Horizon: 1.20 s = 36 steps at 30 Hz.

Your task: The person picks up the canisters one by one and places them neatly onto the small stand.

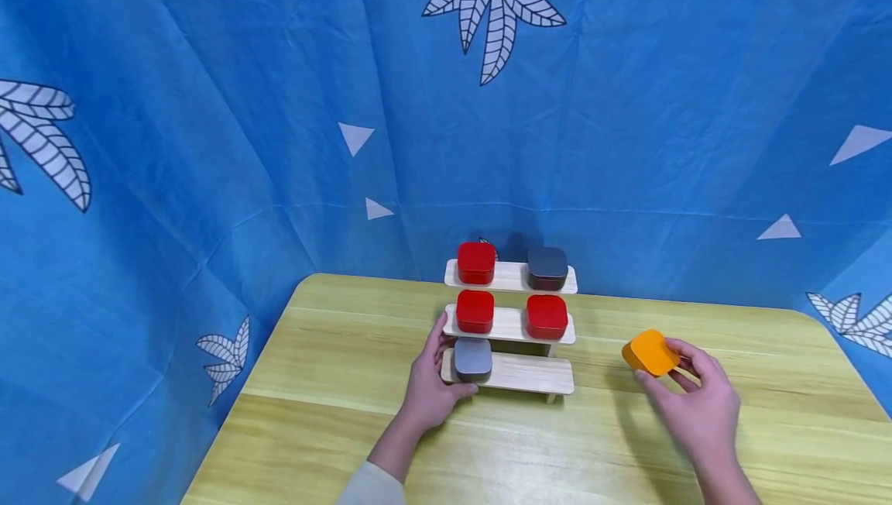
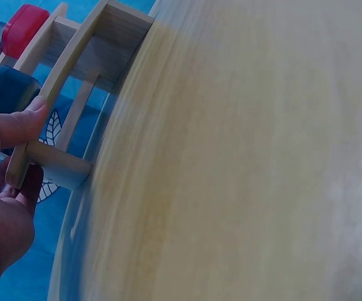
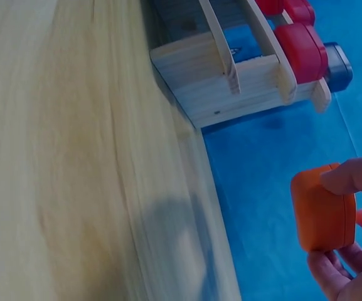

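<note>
My right hand [image 1: 700, 404] pinches an orange square box with rounded corners [image 1: 651, 352] between thumb and fingers, above the table right of the rack. In the right wrist view the orange box [image 3: 323, 210] is tilted in the fingers. At the left end of a three-tier wooden rack [image 1: 530, 372], my left hand [image 1: 433, 389] grips the bottom shelf, thumb in front and fingers behind. A grey box [image 1: 472, 359] sits on that shelf beside the thumb. Red boxes [image 1: 475, 311] [image 1: 547, 317] stand at both ends of the middle shelf.
On the top shelf are another red box [image 1: 476, 263] at left and a dark grey box [image 1: 547, 269] at right. The rack stands on a light wooden table [image 1: 334, 350] near its back edge. A blue cloth [image 1: 279, 102] with leaf prints hangs behind.
</note>
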Available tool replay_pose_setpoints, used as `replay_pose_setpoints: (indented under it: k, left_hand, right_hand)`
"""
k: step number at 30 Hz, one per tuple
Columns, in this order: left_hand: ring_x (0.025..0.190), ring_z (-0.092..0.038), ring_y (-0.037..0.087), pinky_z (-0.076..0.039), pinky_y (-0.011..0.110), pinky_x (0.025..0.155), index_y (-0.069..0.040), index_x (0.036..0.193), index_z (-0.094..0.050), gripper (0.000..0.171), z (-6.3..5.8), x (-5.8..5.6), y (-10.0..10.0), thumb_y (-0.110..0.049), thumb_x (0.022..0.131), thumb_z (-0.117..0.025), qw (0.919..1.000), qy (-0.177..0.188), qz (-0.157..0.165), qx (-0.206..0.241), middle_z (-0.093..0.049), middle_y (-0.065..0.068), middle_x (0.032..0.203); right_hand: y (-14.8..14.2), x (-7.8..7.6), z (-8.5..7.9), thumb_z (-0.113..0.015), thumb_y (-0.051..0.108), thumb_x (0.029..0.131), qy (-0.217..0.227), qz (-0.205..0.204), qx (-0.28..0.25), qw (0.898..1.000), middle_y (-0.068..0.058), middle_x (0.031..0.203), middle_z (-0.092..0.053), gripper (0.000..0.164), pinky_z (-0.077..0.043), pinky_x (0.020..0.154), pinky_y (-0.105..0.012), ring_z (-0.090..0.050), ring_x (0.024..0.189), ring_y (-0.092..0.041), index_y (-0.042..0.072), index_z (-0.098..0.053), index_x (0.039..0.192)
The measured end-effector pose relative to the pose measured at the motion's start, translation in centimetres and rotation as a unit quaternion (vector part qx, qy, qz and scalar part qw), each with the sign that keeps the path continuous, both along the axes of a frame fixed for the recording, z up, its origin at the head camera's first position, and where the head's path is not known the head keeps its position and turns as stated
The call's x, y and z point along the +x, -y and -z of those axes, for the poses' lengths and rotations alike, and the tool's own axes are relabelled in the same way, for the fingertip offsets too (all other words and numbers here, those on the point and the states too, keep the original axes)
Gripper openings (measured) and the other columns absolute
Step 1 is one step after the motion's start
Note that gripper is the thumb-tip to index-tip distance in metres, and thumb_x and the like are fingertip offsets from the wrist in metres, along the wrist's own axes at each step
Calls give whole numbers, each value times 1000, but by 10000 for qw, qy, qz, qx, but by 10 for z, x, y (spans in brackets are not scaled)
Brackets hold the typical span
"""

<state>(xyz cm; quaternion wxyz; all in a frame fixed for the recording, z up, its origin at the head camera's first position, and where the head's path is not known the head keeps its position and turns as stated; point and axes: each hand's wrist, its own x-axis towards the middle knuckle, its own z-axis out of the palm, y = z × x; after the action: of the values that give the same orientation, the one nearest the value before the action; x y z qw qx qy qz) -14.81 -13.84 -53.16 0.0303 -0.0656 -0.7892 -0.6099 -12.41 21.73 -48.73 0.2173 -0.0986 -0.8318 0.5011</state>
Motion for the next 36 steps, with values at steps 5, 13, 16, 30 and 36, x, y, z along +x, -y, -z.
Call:
replay_pose_setpoints:
  k: [5,13,16,30,36]
  left_hand:
    - [129,-46,15,-30,41,114,-39,159,-17,125,0,0,1,10,68,-87,10000,-1,6,38,-46,-5,142]
    - [129,-46,16,-30,42,114,-40,159,-17,126,0,0,1,10,68,-87,10000,27,6,19,-45,-4,143]
    - [130,-46,17,-30,43,114,-40,159,-17,126,0,0,1,11,68,-87,10000,36,3,33,-46,-4,143]
    - [130,-46,16,-31,44,113,-45,157,-16,127,0,-1,0,9,68,-88,10000,26,-30,-70,-45,-6,143]
    - [129,-46,16,-29,43,114,-43,158,-17,127,1,0,1,12,67,-86,10000,-66,37,62,-45,-6,144]
  right_hand:
    - [4,0,2,-89,-8,67,-43,-110,33,9999,-10,123,-60,62,-50,79,-11,-55,100,-1,-2,-65,124]
    - [10,3,0,-88,-10,66,-76,-192,55,9998,-11,123,-60,64,-50,79,-11,-54,101,0,-3,-65,124]
    - [13,4,0,-88,-12,65,-87,-246,31,9997,-11,122,-59,65,-51,80,-12,-54,101,-2,-4,-64,124]
    - [24,5,0,-88,-14,64,-244,-618,9,9978,-11,121,-59,64,-51,81,-13,-55,102,-3,-5,-64,123]
    - [28,6,1,-88,-15,63,-243,-824,11,9963,-12,120,-59,65,-51,81,-13,-56,101,-4,-4,-64,123]
